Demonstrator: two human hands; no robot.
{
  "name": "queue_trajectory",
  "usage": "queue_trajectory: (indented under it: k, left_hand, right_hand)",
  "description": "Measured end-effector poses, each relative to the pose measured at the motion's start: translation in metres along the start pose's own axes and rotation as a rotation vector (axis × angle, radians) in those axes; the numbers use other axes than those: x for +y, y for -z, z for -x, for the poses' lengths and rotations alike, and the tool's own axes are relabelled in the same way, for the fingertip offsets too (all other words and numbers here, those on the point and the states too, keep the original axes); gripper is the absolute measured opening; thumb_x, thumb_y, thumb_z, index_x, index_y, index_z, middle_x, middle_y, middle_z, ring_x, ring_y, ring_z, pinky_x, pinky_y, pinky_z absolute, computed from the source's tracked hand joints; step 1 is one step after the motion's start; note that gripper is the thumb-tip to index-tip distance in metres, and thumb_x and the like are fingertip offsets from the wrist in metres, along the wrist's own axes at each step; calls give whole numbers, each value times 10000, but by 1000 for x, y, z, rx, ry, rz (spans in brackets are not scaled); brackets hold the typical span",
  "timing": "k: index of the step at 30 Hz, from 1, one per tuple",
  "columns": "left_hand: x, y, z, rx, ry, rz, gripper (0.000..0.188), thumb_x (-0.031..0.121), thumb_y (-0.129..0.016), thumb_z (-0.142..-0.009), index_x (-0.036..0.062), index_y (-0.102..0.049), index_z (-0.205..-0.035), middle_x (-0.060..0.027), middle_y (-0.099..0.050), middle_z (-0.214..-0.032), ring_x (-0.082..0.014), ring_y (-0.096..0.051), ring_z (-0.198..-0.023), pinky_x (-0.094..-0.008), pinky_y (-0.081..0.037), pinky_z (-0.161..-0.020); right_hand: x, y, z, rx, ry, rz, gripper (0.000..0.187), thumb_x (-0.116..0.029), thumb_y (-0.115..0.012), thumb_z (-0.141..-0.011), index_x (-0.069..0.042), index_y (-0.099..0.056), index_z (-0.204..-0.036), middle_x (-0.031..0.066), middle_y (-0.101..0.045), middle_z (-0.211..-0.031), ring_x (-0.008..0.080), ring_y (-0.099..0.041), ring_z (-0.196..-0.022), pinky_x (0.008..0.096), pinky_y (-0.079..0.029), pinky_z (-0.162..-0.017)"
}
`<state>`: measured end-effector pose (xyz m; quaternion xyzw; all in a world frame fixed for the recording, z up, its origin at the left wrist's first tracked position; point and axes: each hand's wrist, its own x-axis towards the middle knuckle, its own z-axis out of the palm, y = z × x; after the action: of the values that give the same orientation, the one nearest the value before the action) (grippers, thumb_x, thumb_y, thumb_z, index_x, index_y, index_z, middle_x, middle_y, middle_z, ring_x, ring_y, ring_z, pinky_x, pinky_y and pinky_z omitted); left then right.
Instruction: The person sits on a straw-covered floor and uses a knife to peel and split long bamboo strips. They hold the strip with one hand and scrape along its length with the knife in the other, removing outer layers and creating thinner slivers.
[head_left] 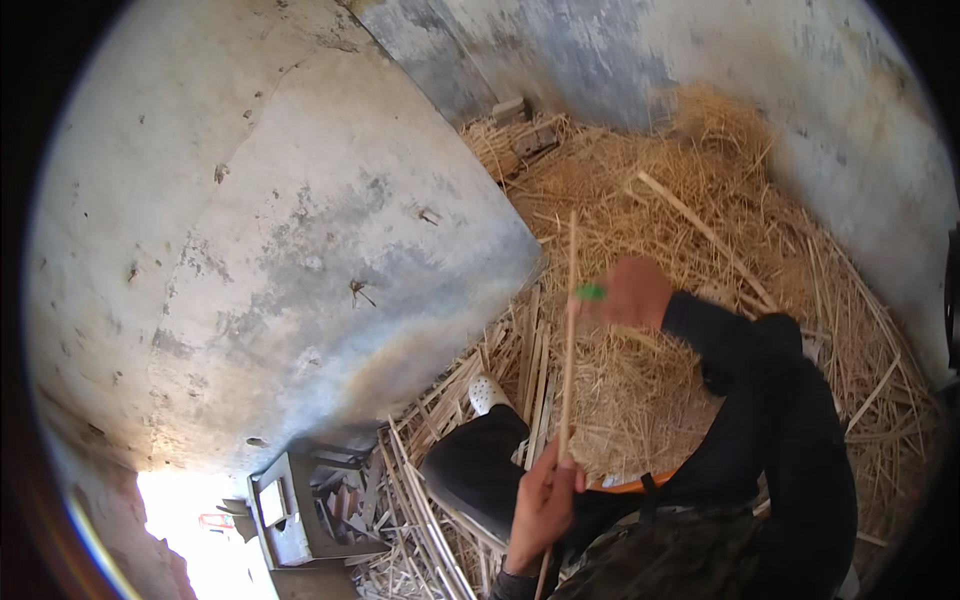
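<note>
A long thin bamboo stick [570,370] stands nearly upright in front of me, its lower end running down past my left wrist. My left hand [545,500] is closed round its lower part, thumb along the wood. Higher up, my right hand [637,290] is closed and slightly smeared by motion. It grips a small bright green object [590,292] that meets the stick's side; its kind is hard to make out. Pale shavings and straw-like strips [640,370] lie below and behind the hands.
My dark-trousered legs are spread, a white clog [487,394] on the left foot. A split bamboo piece [705,240] lies on the shavings heap. Long strips [430,510] lie at left, beside a grey cabinet [290,505] with scraps. Stained walls [300,230] close in the corner.
</note>
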<state>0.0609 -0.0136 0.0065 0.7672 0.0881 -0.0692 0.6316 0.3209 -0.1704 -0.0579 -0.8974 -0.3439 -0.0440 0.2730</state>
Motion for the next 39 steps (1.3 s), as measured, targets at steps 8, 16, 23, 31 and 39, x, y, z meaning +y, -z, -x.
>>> queue_trajectory:
  k: [8,16,23,31,39]
  left_hand:
    - [8,6,-1,54,-31,-112,407,152,-383,-1020,-52,-382,-1372,1,-468,-717,-60,-433,-668,-196,-357,-597]
    - [9,1,14,72,41,-12,426,167,-418,-1003,-61,-412,-1363,15,-477,-720,-53,-428,-674,-179,-344,-629]
    - [9,1,12,75,8,-82,441,197,-414,-1005,-66,-409,-1359,13,-472,-694,-57,-426,-665,-188,-349,-621]
    - [12,-2,43,-126,63,111,452,233,-405,-1015,-56,-406,-1363,-6,-515,-674,-62,-466,-613,-186,-371,-600]
    - [-15,20,-15,-9,74,514,404,216,-366,-1023,-44,-436,-1325,-5,-510,-678,-34,-371,-536,-173,-307,-518]
  right_hand:
    - [-29,-27,15,223,232,10,800,-831,-425,-759,-96,-559,-470,31,-354,-357,190,-387,-311,351,-310,-331]
    - [-13,-11,7,4,54,-89,782,-843,-365,-779,-144,-457,-439,-14,-264,-382,136,-311,-325,330,-241,-321]
    - [-13,-16,3,218,226,90,775,-820,-351,-807,-151,-633,-537,-23,-334,-392,127,-360,-331,327,-262,-336]
    - [139,23,-40,243,-515,-147,767,-847,-315,-794,-158,-281,-458,-34,-292,-436,97,-334,-407,316,-269,-396]
    - [-61,-6,47,91,285,-69,744,-801,-511,-736,-92,-717,-648,77,-453,-414,221,-481,-374,381,-355,-375]
